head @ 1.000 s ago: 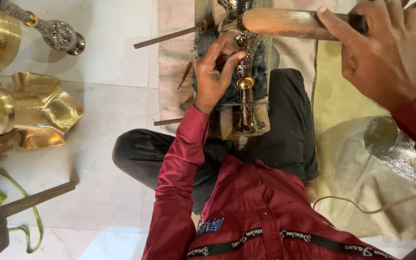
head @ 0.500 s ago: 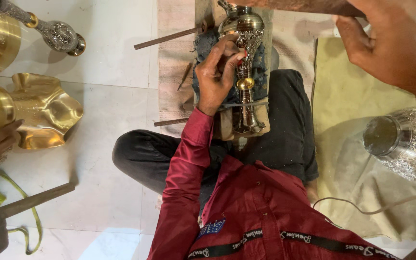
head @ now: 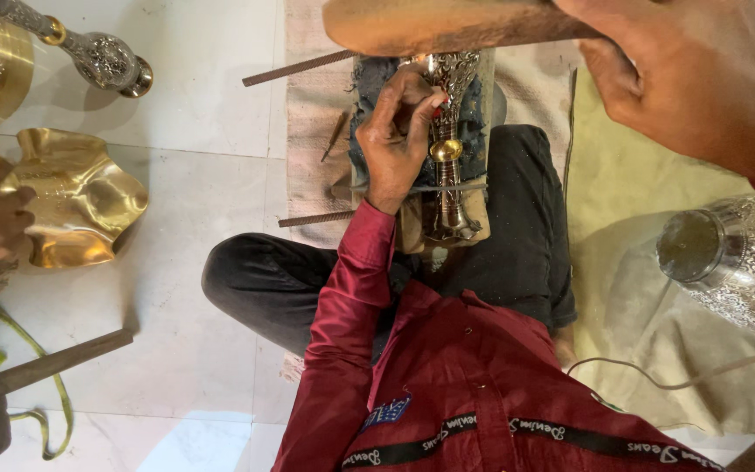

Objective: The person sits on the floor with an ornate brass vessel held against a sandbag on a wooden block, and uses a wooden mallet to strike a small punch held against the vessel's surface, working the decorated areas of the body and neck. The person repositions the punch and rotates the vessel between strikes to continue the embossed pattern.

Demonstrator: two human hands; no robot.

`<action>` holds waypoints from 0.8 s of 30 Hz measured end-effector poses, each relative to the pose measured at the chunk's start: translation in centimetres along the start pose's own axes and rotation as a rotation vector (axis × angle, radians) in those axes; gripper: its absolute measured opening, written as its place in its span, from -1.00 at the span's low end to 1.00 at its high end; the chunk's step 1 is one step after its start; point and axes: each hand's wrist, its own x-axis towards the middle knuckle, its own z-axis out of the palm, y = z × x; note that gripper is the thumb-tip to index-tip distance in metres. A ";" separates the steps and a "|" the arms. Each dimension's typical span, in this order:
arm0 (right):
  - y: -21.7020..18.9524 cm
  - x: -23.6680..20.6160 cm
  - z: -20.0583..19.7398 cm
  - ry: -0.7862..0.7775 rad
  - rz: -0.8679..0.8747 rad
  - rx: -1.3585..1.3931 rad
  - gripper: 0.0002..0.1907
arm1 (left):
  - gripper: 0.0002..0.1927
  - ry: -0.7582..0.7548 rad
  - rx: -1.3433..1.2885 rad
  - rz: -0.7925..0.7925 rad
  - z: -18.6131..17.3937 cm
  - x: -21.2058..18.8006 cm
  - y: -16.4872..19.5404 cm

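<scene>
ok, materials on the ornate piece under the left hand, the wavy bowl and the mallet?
Ornate piece: looks like silver-toned metal with embossed pattern, shiny, plus a brass-coloured knob. Wavy bowl: probably brass, polished golden with mirror-like glints. Mallet in the right hand: seems to be wood, matte brown, worn surface. Left hand rests on the piece.

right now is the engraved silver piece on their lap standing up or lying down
Lying down. The engraved silver piece rests lengthwise on a dark pad over the lap, with the left hand pressed against its side.

Small blue label on red shirt chest.
</scene>
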 end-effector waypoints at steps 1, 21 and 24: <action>0.1 -0.1 -0.1 -0.001 -0.017 -0.054 -0.53 | -0.71 0.006 0.027 0.008 0.1 0.0 0.2; 2.4 -0.7 2.5 -0.145 0.003 -0.113 -0.13 | -0.58 0.045 -0.180 -0.057 -0.3 -0.5 -1.2; 3.4 -0.8 2.7 -0.048 -0.096 -0.194 -0.31 | -0.57 0.060 -0.202 -0.049 -0.1 -0.6 -1.6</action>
